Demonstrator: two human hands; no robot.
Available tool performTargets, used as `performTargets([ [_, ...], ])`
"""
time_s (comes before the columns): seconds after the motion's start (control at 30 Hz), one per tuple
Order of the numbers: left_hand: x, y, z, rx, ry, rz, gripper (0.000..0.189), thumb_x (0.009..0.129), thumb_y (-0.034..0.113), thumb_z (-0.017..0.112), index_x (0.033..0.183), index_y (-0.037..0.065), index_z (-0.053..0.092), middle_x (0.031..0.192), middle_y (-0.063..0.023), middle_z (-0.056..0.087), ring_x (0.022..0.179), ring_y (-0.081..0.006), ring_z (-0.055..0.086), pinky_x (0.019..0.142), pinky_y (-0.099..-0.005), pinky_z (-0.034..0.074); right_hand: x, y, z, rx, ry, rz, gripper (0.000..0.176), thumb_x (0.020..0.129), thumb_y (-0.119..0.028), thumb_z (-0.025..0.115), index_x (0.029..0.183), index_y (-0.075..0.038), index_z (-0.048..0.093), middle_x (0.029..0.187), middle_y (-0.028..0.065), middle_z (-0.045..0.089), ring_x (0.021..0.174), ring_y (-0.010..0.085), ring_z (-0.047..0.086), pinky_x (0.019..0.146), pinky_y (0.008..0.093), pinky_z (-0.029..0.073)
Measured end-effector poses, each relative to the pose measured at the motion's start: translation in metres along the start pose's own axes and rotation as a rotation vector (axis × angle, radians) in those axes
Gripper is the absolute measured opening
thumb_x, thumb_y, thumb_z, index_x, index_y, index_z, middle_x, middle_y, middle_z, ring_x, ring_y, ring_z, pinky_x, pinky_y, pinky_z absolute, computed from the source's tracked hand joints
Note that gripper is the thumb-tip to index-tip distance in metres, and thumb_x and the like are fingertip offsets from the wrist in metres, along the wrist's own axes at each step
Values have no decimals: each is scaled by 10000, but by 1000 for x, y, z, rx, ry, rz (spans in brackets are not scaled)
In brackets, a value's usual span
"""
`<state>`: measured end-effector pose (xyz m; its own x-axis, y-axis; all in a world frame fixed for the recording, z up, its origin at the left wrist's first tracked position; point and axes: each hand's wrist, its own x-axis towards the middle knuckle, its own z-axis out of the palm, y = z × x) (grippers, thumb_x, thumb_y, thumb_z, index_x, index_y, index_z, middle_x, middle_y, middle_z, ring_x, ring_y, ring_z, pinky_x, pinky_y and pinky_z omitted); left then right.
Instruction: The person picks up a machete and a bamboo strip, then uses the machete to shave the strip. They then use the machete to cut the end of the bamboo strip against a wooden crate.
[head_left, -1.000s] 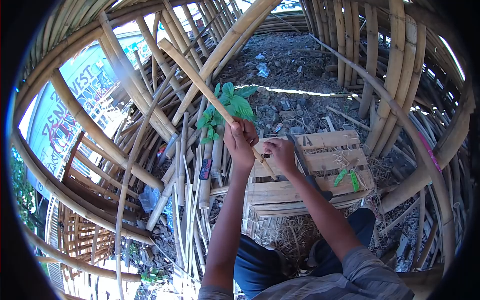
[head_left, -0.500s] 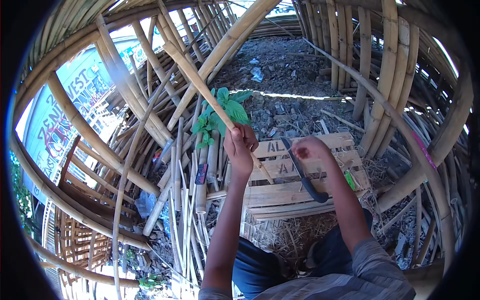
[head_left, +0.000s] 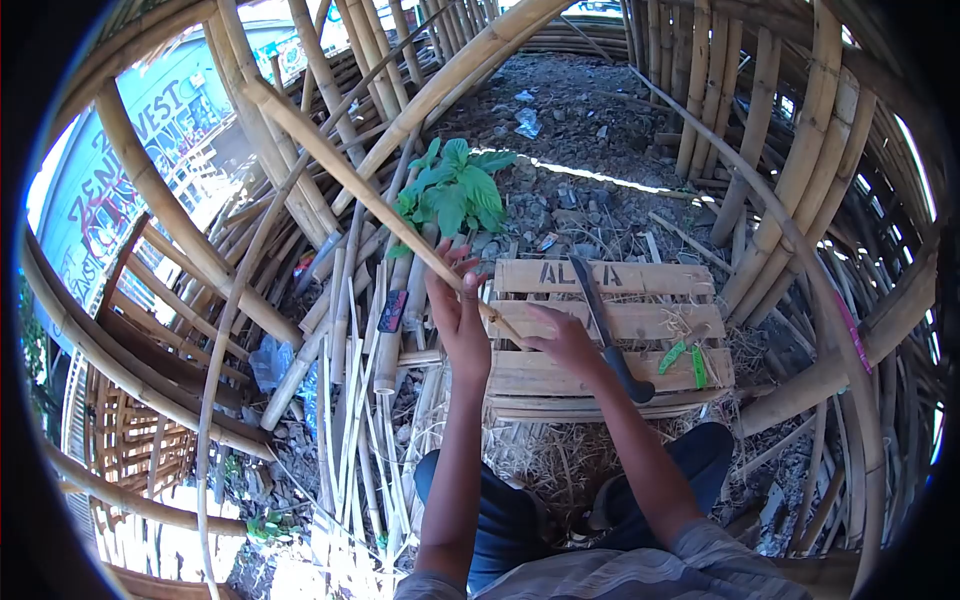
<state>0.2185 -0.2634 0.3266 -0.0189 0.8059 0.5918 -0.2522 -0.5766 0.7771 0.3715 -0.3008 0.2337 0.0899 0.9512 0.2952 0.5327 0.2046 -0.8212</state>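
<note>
A long bamboo pole (head_left: 345, 172) slants from the upper left down towards the slatted wooden crate (head_left: 627, 277). My left hand (head_left: 458, 315) holds it near its lower end, the thumb across the pole and the fingers loosely spread behind it. Close to that lower tip is my right hand (head_left: 568, 345), fingers apart and stretched towards the pole. A machete (head_left: 597, 312) with a dark blade and black handle lies across the crate's slats, just right of my right hand. Two green strips (head_left: 698, 368) lie near the crate's right edge.
Bamboo poles (head_left: 405, 330) and thin split strips (head_left: 350, 440) lie on the left, with a dark red-marked object (head_left: 392, 311) on them. A leafy plant (head_left: 455, 190) grows behind the crate. Bamboo framing (head_left: 800, 190) rises on both sides. Rubble (head_left: 580, 210) covers the ground beyond.
My right hand has moved left from above the machete to the pole's lower end. My left hand's fingers have loosened, and the pole has shifted left in view.
</note>
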Motion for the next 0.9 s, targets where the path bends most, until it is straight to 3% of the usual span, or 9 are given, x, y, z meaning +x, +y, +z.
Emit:
performTargets([
  [0.07, -4, -1, -9, 1, 13, -55, 416, 957, 25, 456, 1370, 25, 406, 1303, -125, 492, 1098, -203, 540, 904, -329, 462, 8, 13, 27, -19, -67, -110, 509, 777, -185, 736, 1213, 18, 569, 1105, 211, 639, 1026, 305, 634, 865, 364, 496],
  [0.3, -17, -21, -48, 49, 94, -70, 441, 980, 107, 443, 1405, 31, 355, 1292, -116, 499, 1165, -207, 487, 959, -346, 423, 18, 19, 66, -46, 46, -7, 288, 827, -152, 674, 1070, -1, 646, 958, 181, 676, 888, 322, 657, 799, 387, 505],
  [0.5, -46, -85, -102, -53, 230, -445, 219, 979, 231, 473, 1129, 85, 535, 1110, -34, 555, 1007, -123, 534, 822, -314, 448, 26, 18, 77, -142, 48, -32, 139, 847, -118, 636, 919, -6, 677, 839, 163, 670, 784, 295, 661, 705, 372, 517],
  [0.57, -49, -104, -127, 59, -14, -727, 198, 948, 252, 490, 1064, 114, 571, 1031, -9, 586, 936, -128, 566, 801, -291, 457, 17, 21, 81, -63, 65, -40, 121, 846, -99, 633, 907, -2, 672, 837, 165, 669, 774, 295, 664, 676, 367, 520],
  [0.63, -50, -132, -153, 81, -66, -790, 206, 934, 246, 495, 1054, 101, 578, 1022, -20, 593, 931, -118, 563, 795, -279, 450, 0, 28, 88, -8, 147, -106, 105, 843, -72, 634, 905, 8, 661, 818, 162, 662, 737, 286, 659, 649, 344, 511],
  [0.7, -48, -187, -184, 326, -124, -753, 220, 920, 234, 515, 1016, 56, 601, 926, -75, 629, 848, -189, 602, 738, -327, 468, -25, 27, 92, 19, 134, 58, 108, 841, -58, 637, 922, 12, 655, 808, 155, 657, 718, 269, 647, 641, 334, 498],
  [0.8, -47, -312, -252, 676, -110, -326, 256, 844, 202, 573, 1008, 5, 581, 885, -217, 630, 885, -364, 608, 780, -417, 472, -61, 22, 99, 114, 231, -28, 102, 835, -52, 648, 917, 8, 653, 779, 133, 643, 710, 251, 630, 636, 327, 488],
  [0.83, -38, -325, -263, 880, -140, -514, 312, 834, 227, 587, 1066, 21, 558, 941, -225, 625, 914, -364, 612, 787, -434, 475, -76, 19, 100, 165, 229, 6, 96, 829, -48, 655, 911, 3, 656, 773, 124, 641, 715, 249, 629, 639, 330, 490],
  [0.9, -35, -392, -325, 968, -291, -481, 403, 839, 276, 556, 1162, 39, 514, 1042, -276, 599, 1014, -425, 581, 855, -477, 463, -101, 20, 101, 134, 206, 39, 99, 822, -41, 662, 913, -2, 659, 767, 117, 637, 704, 246, 625, 632, 329, 489],
])
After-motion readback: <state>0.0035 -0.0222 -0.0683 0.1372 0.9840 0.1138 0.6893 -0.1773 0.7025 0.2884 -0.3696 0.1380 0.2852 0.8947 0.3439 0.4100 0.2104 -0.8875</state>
